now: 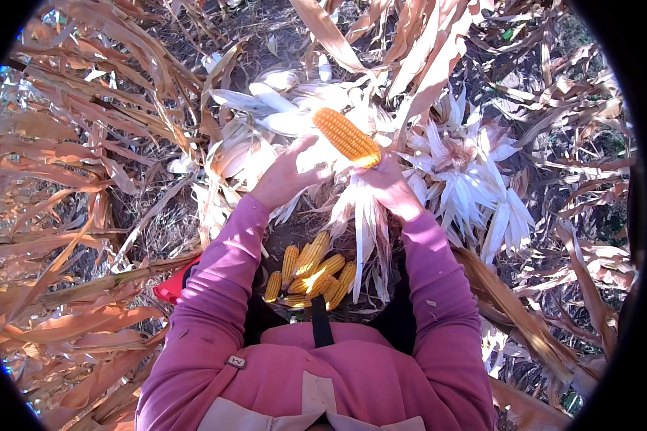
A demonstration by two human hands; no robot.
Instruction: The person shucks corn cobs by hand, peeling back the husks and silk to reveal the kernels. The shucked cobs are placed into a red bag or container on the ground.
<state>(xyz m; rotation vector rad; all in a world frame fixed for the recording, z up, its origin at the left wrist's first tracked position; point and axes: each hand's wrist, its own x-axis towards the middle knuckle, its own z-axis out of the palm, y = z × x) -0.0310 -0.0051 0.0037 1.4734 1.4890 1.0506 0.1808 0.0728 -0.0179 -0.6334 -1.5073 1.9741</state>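
My right hand (389, 186) grips the base of a bare orange ear of corn (345, 136), whose tip points up and to the left. Pale peeled husks (364, 226) hang below that hand. Just left of the ear is my left hand (291, 175), its fingers apart and nothing seen in them; bright sunlight washes out its fingertips. Below, between my forearms, several husked yellow ears (314, 256) lie in a pile on the ground close to my body.
Unhusked pale ears (272, 97) and loose husks lie beyond my hands. Opened white husks (458, 161) spread at the right. Dry corn stalks and leaves (64, 161) stand thickly on the left, with more leaves (528, 318) at the right. Something red (175, 283) shows beside my left arm.
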